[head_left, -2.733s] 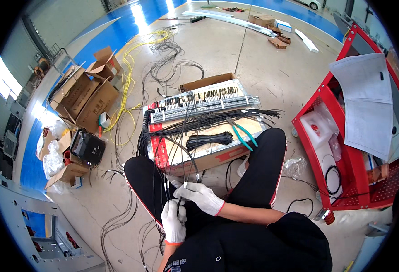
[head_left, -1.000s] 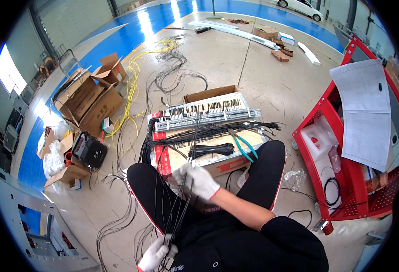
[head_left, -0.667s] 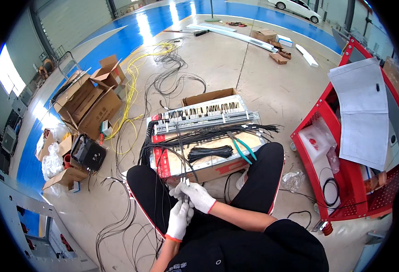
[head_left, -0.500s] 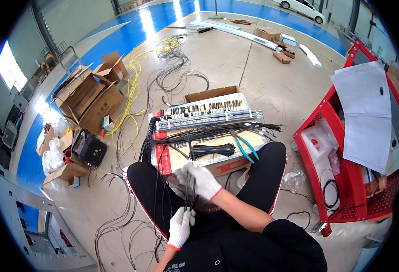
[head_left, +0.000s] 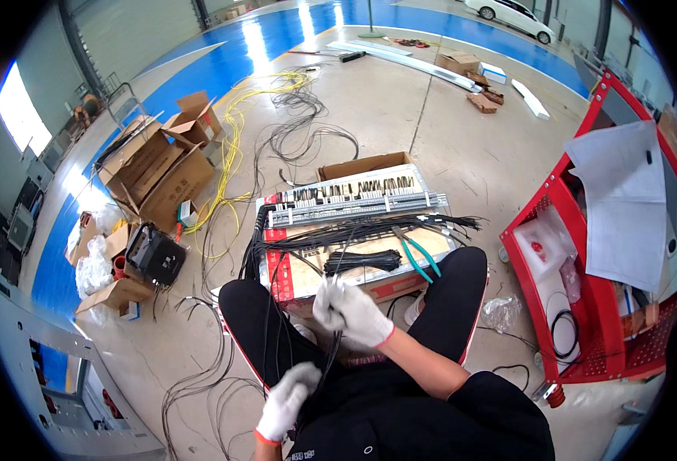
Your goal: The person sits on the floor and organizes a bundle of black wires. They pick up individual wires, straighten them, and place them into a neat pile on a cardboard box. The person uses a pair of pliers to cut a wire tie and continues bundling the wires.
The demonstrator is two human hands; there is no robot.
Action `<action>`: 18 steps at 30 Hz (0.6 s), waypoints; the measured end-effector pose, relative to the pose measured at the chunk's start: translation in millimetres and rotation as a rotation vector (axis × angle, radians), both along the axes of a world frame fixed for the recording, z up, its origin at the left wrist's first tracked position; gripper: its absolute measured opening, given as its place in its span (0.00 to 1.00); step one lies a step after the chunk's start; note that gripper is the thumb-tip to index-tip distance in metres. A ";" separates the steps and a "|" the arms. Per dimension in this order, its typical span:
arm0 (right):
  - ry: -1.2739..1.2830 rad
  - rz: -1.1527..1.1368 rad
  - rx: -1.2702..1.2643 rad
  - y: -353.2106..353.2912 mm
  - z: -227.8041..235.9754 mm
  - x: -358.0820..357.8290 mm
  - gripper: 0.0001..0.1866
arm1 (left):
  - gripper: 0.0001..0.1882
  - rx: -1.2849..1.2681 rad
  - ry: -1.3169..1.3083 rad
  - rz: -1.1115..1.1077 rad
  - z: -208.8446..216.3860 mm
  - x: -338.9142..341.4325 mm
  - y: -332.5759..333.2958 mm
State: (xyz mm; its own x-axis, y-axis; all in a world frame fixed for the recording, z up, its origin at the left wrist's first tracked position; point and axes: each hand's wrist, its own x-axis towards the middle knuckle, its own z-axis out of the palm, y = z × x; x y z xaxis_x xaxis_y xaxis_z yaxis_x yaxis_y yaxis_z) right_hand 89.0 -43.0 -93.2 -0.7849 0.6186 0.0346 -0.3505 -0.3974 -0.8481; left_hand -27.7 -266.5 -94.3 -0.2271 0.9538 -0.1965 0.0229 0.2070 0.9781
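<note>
Both my hands wear white knit gloves. My right hand (head_left: 354,313) is closed round several thin black wires (head_left: 331,350) in front of my lap, and they trail down from it. Lower and to the left, my left hand (head_left: 289,399) is beside the lower wires. Its fingers are smeared by motion. Ahead of my knees, a thick bundle of black wires (head_left: 361,229) lies across a box (head_left: 296,280) with a pale top and red tape. On that top rest a shorter tied black bundle (head_left: 363,262) and pliers with teal handles (head_left: 419,257), near my right knee.
Behind the bundle lies a grey rail assembly (head_left: 358,203) with a row of small dark and white parts. Loose black cables and a yellow cable (head_left: 233,146) spread over the floor. Cardboard boxes (head_left: 165,173) stand left; a red cart (head_left: 569,284) with paper sheets stands right.
My left hand has moved down and left, away from my right hand. My right hand has shifted slightly right and down, still gripping the wires.
</note>
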 end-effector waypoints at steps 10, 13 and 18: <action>-0.306 0.272 0.519 -43.0 -9.8 27.9 0.20 | 0.13 0.053 -0.204 0.050 51.6 8.2 100.5; -0.533 0.271 0.977 -7.4 10.7 37.1 0.16 | 0.13 0.132 -0.072 0.166 42.5 15.4 102.8; -0.251 -0.358 0.804 1.6 24.9 27.6 0.13 | 0.12 -0.010 -0.147 0.079 47.6 18.1 106.2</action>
State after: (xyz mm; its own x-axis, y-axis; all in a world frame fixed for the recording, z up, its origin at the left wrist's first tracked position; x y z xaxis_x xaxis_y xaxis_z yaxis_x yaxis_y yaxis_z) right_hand 116.5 -41.4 -68.3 -0.5939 0.6897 0.4143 -0.1070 0.4427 -0.8903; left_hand -9.7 -160.3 -46.7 -0.2691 0.9320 -0.2429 -0.1374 0.2125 0.9675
